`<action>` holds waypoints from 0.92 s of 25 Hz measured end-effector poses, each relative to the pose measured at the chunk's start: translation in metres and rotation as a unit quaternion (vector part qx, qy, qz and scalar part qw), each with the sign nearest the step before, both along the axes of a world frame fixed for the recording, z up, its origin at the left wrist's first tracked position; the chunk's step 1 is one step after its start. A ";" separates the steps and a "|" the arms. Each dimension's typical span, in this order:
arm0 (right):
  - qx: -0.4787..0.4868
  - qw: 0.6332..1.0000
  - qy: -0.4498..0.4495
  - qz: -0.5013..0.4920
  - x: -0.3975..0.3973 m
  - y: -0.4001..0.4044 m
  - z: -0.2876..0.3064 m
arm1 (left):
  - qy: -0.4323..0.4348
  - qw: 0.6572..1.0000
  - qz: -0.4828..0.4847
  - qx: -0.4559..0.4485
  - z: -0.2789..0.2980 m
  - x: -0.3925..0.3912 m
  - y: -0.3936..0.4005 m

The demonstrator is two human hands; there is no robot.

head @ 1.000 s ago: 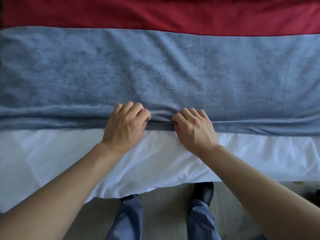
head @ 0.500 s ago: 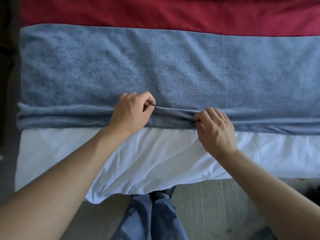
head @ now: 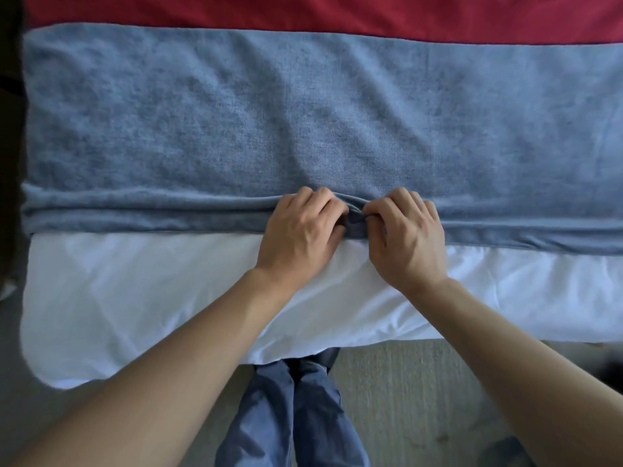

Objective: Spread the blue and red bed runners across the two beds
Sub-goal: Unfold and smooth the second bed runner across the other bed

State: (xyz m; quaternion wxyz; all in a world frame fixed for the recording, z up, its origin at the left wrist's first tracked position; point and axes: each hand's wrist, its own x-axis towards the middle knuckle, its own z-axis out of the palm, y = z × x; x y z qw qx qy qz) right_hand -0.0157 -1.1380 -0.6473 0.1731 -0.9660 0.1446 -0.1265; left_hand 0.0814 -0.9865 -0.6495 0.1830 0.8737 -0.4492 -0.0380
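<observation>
White bed sheet [head: 168, 298] under blue runner [head: 236, 123], red runner [head: 303, 11] beyond

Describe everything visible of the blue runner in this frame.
The blue runner is a fuzzy, towel-like grey-blue cloth lying flat across the white sheet, spanning the view and running off the right edge. Its far edge meets the red runner. Its near edge is bunched into long folds. The left hand and right hand pinch that folded edge side by side, near the middle.
</observation>
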 end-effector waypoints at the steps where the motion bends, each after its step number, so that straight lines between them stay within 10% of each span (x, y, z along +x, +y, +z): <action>1: 0.005 1.000 0.000 0.002 0.000 0.000 0.001 | -0.006 1.000 0.007 0.003 0.000 0.000 -0.005; 23: -0.058 0.992 0.038 0.104 0.026 0.070 0.001 | -0.072 0.996 -0.044 0.009 -0.004 0.029 0.080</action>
